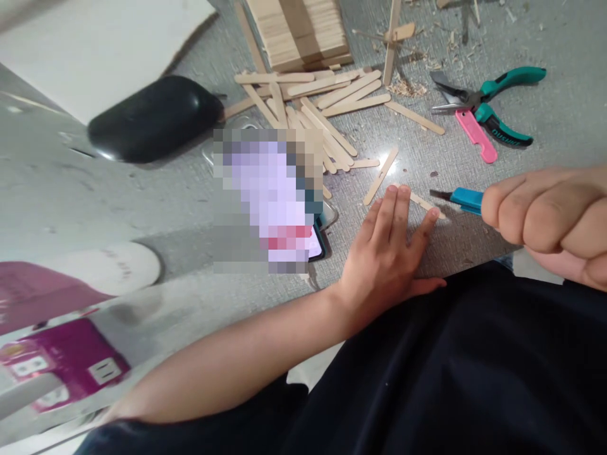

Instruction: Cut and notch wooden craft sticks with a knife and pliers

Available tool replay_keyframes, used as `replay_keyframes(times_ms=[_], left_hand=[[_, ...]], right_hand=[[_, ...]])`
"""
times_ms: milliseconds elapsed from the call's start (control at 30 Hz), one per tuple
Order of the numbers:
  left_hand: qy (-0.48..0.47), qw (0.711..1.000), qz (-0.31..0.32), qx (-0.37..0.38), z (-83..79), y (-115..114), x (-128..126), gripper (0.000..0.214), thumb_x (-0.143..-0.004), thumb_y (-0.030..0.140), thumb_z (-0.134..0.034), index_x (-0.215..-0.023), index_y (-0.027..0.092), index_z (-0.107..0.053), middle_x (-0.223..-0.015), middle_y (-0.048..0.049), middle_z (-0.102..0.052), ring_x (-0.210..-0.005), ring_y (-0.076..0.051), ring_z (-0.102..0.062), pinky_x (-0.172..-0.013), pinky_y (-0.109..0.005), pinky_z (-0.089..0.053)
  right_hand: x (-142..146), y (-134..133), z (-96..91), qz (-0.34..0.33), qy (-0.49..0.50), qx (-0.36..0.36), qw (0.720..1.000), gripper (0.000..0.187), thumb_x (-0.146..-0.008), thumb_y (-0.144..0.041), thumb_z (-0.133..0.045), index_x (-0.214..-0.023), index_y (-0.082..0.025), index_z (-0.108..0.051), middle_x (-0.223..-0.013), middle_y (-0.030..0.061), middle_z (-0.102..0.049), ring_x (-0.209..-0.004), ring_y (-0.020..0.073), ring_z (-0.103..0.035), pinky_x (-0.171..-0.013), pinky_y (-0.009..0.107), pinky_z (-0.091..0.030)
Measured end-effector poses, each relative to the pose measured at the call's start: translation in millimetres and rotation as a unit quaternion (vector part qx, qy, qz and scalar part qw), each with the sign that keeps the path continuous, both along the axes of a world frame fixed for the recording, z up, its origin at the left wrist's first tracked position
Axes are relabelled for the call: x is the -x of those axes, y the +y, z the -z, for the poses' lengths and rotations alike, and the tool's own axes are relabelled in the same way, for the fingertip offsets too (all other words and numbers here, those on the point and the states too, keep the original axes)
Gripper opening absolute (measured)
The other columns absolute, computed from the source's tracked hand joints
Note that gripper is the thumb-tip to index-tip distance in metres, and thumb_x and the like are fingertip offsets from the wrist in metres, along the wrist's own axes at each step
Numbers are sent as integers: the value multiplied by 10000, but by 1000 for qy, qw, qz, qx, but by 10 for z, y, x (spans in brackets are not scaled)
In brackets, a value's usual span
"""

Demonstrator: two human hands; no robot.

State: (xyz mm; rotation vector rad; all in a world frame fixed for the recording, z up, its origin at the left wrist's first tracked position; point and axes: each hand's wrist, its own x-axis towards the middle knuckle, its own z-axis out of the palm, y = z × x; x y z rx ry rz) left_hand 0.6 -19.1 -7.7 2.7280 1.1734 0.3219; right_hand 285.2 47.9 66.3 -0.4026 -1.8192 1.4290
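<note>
My left hand [386,237] lies flat on the table with its fingers stretched out. Its fingertips press on a wooden craft stick [427,205], partly hidden under them. A blue craft knife [467,199] with a narrow dark blade sticks out of my right fist [545,215], its tip pointing left just above that stick. Most of the knife's handle is hidden in the fingers. Another craft stick [380,177], with a small dark mark or slot in it, rests on the table just beyond my left fingertips.
Loose craft sticks [332,136] lie piled beside a phone [270,196] that is partly blurred. A banded stick bundle [303,31] stands behind. Green-handled pliers [488,104] and a pink cutter [477,136] lie at right. A black case [156,120] and wood shavings [405,87] are also there.
</note>
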Motion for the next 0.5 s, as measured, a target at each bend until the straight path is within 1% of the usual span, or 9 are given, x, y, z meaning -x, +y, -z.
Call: replay_keyframes(times_ms=[67,133,200,267,333,367,500], left_hand=[[14,1000,2,-8,-17,1,4,1312,-870,977,-833,-1804,115,-505,-1806,-407,-547,-1709,-557,-573,-1366,-627,-541],[21,1000,1,-14,-25,2,8,1323,-872,988,-817,-1814,118,-492,-1801,-407,-548,-1702,-548,-580,-1347,-617,-553],[18,1000,0,-11,-22,1,11,1293,-900,987,-788,-1828,140,-484,-1799,-380,-557,-1696,-539,-577,-1353,-637,-536],[6,1000,-3,-10,-8,-6,13,1251,-916,983,-774,-1826,167,-505,-1764,-342,-596,-1664,-532,-584,-1373,-678,-494],[-8,1000,-8,-14,14,-15,14,1207,-921,986,-762,-1800,185,-556,-1681,-301,-656,-1583,-510,-611,-1387,-706,-454],[-13,1000,-10,-18,28,-20,15,1196,-920,993,-752,-1785,185,-581,-1619,-281,-687,-1520,-490,-630,-1383,-707,-448],[-20,999,-12,-32,83,-21,14,1188,-932,1015,-705,-1777,186,-604,-1373,-195,-742,-1247,-392,-654,-1326,-655,-481]], right_hand=[[36,10,75,-3,35,21,999,445,-1226,-365,-570,-805,-257,-476,-748,-46,-481,-656,128,-518,-789,384,-552],[99,3,125,5,47,35,998,448,-1220,-347,-583,-798,-254,-463,-756,-51,-446,-668,125,-490,-788,382,-523],[186,-8,151,4,65,30,997,455,-1217,-322,-596,-788,-251,-462,-755,-57,-420,-660,116,-467,-759,362,-491],[274,-14,165,15,103,21,994,473,-1198,-302,-656,-777,-246,-448,-754,-71,-392,-638,93,-433,-718,327,-449],[334,-12,174,23,127,17,991,489,-1180,-295,-700,-772,-242,-436,-753,-80,-375,-627,78,-414,-695,307,-424],[348,-11,176,18,125,17,992,486,-1181,-293,-699,-775,-241,-436,-754,-81,-378,-630,78,-418,-693,305,-425],[342,-9,175,16,99,12,995,488,-1207,-295,-656,-780,-240,-426,-752,-80,-378,-634,73,-422,-697,301,-434]])
